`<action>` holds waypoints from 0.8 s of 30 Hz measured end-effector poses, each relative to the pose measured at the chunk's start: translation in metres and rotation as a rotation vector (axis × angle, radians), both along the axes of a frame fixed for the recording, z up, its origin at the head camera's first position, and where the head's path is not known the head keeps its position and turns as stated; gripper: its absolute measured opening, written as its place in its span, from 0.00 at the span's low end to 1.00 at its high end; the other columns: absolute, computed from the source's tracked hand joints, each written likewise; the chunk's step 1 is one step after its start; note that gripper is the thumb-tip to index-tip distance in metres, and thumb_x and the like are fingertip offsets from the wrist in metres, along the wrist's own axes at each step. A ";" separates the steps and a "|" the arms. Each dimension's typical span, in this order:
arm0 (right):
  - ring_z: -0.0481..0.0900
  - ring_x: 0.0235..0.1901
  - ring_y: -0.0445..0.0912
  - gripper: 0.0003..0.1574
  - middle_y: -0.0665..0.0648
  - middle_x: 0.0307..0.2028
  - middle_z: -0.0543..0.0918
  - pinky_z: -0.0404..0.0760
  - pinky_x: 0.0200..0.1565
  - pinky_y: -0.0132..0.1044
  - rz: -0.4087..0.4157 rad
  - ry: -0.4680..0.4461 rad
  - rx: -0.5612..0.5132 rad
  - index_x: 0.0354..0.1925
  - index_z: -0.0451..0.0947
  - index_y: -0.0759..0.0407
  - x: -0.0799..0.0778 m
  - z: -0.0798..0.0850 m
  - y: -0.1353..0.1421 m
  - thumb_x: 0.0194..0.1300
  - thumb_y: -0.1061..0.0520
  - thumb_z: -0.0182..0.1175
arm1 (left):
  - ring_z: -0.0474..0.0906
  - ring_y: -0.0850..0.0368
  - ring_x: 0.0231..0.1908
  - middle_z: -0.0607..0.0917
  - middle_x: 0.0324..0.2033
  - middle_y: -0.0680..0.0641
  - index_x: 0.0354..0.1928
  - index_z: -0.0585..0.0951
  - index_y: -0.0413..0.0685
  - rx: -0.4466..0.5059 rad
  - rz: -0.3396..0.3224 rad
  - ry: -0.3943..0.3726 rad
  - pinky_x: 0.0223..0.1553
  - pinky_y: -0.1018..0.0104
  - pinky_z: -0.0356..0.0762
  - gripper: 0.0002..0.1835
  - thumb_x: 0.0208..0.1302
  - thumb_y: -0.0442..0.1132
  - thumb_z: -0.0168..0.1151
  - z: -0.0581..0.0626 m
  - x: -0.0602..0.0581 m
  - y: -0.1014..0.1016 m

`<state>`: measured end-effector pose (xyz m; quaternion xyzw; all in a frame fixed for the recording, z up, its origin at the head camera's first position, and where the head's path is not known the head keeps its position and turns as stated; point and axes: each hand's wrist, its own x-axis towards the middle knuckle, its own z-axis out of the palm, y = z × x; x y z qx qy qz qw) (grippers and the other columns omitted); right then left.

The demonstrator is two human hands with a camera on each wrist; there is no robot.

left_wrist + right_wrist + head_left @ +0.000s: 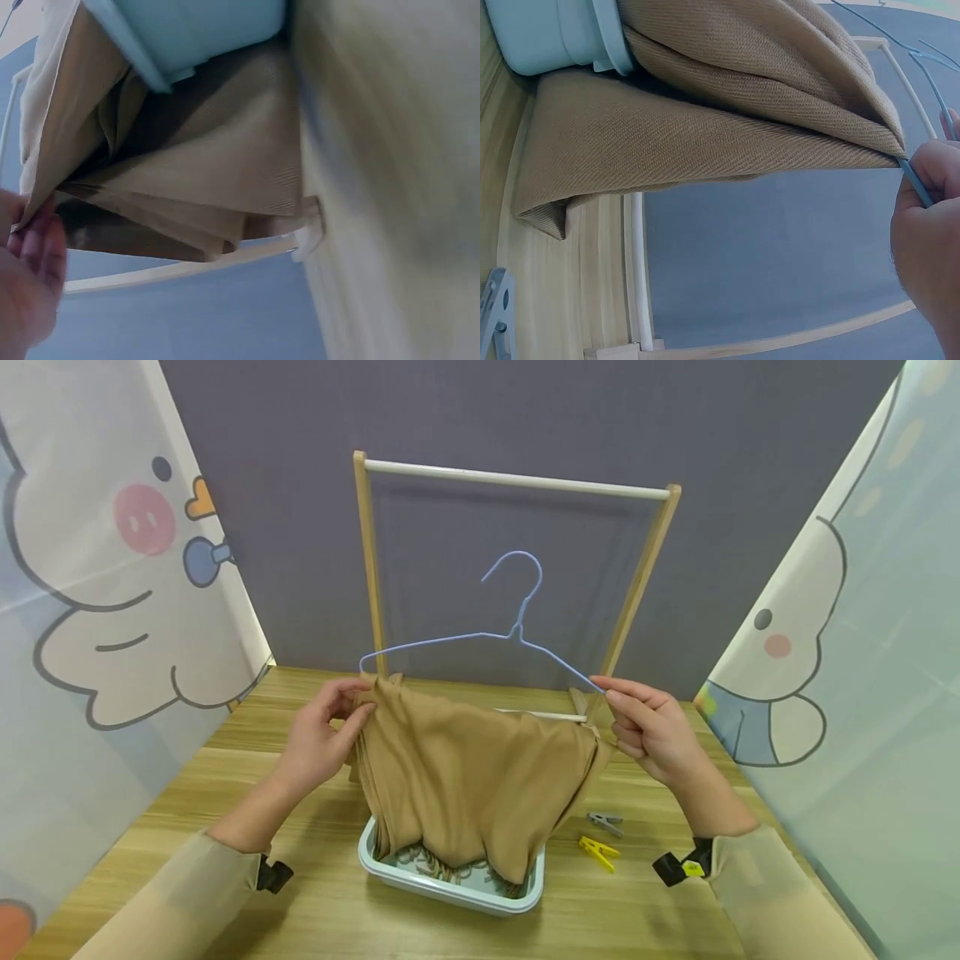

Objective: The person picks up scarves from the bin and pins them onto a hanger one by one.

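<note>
A light blue wire hanger [519,625] is held up with its hook at the top. Over its lower bar hangs a folded tan scarf [465,760], whose fringe dips toward a pale blue basin [450,892]. My left hand [322,735] pinches the scarf's upper left edge, near the hanger's left end; in the left wrist view, folded layers of the scarf [202,165] hang beside the fingers. With thumb and fingers, my right hand [652,727] grips the hanger's right end. The right wrist view shows the scarf [675,142] reaching up to that grip.
Behind the hanger stands a wooden rack with a white top bar [517,481]. A grey clothespin [606,822] and a yellow clothespin [598,852] lie on the wooden table [300,877], right of the basin. A grey panel [300,527] rises at the back, with printed curtains on both sides.
</note>
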<state>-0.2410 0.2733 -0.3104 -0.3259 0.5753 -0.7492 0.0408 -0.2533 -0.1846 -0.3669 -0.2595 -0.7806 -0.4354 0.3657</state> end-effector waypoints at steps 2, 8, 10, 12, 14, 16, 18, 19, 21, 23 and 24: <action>0.40 0.14 0.45 0.30 0.55 0.20 0.47 0.36 0.15 0.39 0.028 -0.012 0.002 0.63 0.89 0.48 -0.001 -0.001 0.000 0.88 0.67 0.43 | 0.79 0.72 0.35 0.88 0.33 0.42 0.49 0.88 0.35 0.012 0.025 0.084 0.38 0.85 0.75 0.12 0.67 0.19 0.71 0.008 -0.005 0.000; 0.40 0.14 0.45 0.30 0.54 0.21 0.47 0.36 0.15 0.39 0.067 -0.027 0.013 0.64 0.89 0.47 -0.001 -0.001 -0.001 0.89 0.66 0.43 | 0.75 0.52 0.38 0.83 0.38 0.37 0.45 0.92 0.36 -0.119 0.090 0.248 0.44 0.74 0.71 0.10 0.68 0.20 0.68 0.026 -0.019 -0.009; 0.41 0.14 0.45 0.30 0.54 0.21 0.47 0.36 0.15 0.39 0.062 -0.031 0.013 0.64 0.89 0.47 -0.002 -0.001 -0.002 0.89 0.66 0.43 | 0.73 0.45 0.37 0.81 0.38 0.36 0.44 0.92 0.36 -0.171 0.106 0.353 0.43 0.62 0.70 0.09 0.67 0.23 0.66 0.025 -0.022 -0.007; 0.41 0.14 0.45 0.29 0.54 0.21 0.47 0.35 0.15 0.39 0.052 -0.035 0.014 0.63 0.89 0.47 -0.002 0.000 -0.004 0.89 0.66 0.44 | 0.75 0.41 0.36 0.83 0.37 0.37 0.42 0.92 0.37 -0.215 0.074 0.443 0.41 0.53 0.70 0.10 0.63 0.26 0.66 0.027 -0.021 0.000; 0.40 0.14 0.45 0.28 0.54 0.21 0.47 0.35 0.15 0.39 0.039 -0.034 0.014 0.63 0.89 0.47 -0.003 0.002 -0.007 0.89 0.65 0.44 | 0.80 0.43 0.36 0.86 0.37 0.40 0.43 0.92 0.40 -0.281 -0.003 0.494 0.40 0.49 0.75 0.09 0.62 0.30 0.69 0.034 -0.018 0.016; 0.40 0.14 0.45 0.28 0.54 0.20 0.47 0.35 0.15 0.39 0.028 -0.032 0.011 0.63 0.89 0.47 -0.004 0.003 -0.009 0.89 0.65 0.45 | 0.84 0.47 0.38 0.90 0.39 0.44 0.45 0.92 0.43 -0.377 -0.130 0.487 0.40 0.51 0.80 0.09 0.63 0.32 0.74 0.043 -0.013 0.038; 0.39 0.15 0.45 0.27 0.54 0.20 0.46 0.35 0.16 0.39 0.019 -0.029 0.010 0.62 0.89 0.46 -0.005 0.005 -0.012 0.89 0.65 0.46 | 0.87 0.52 0.41 0.92 0.41 0.48 0.48 0.93 0.45 -0.492 -0.252 0.434 0.45 0.54 0.85 0.10 0.65 0.34 0.78 0.053 -0.010 0.065; 0.39 0.15 0.45 0.27 0.54 0.20 0.46 0.35 0.16 0.40 0.019 -0.029 0.012 0.62 0.90 0.46 -0.006 0.005 -0.013 0.89 0.65 0.47 | 0.88 0.54 0.43 0.92 0.43 0.50 0.50 0.93 0.47 -0.550 -0.295 0.395 0.47 0.55 0.86 0.11 0.67 0.36 0.78 0.057 -0.009 0.078; 0.39 0.14 0.45 0.27 0.54 0.20 0.46 0.35 0.16 0.40 0.020 -0.034 0.017 0.62 0.90 0.46 -0.006 0.007 -0.016 0.89 0.64 0.47 | 0.89 0.57 0.46 0.93 0.46 0.52 0.54 0.92 0.49 -0.645 -0.355 0.324 0.53 0.58 0.87 0.12 0.71 0.39 0.76 0.062 -0.008 0.104; 0.39 0.14 0.46 0.27 0.54 0.20 0.47 0.35 0.16 0.41 0.019 -0.038 0.026 0.61 0.90 0.46 -0.006 0.008 -0.019 0.88 0.64 0.47 | 0.89 0.58 0.49 0.92 0.48 0.53 0.57 0.92 0.51 -0.719 -0.385 0.261 0.56 0.60 0.87 0.12 0.76 0.41 0.72 0.065 -0.008 0.128; 0.39 0.14 0.46 0.27 0.54 0.20 0.47 0.35 0.16 0.41 0.016 -0.038 0.033 0.61 0.90 0.46 -0.007 0.009 -0.021 0.88 0.64 0.47 | 0.88 0.59 0.48 0.92 0.49 0.53 0.58 0.92 0.52 -0.739 -0.399 0.224 0.55 0.61 0.86 0.12 0.78 0.42 0.70 0.066 -0.008 0.138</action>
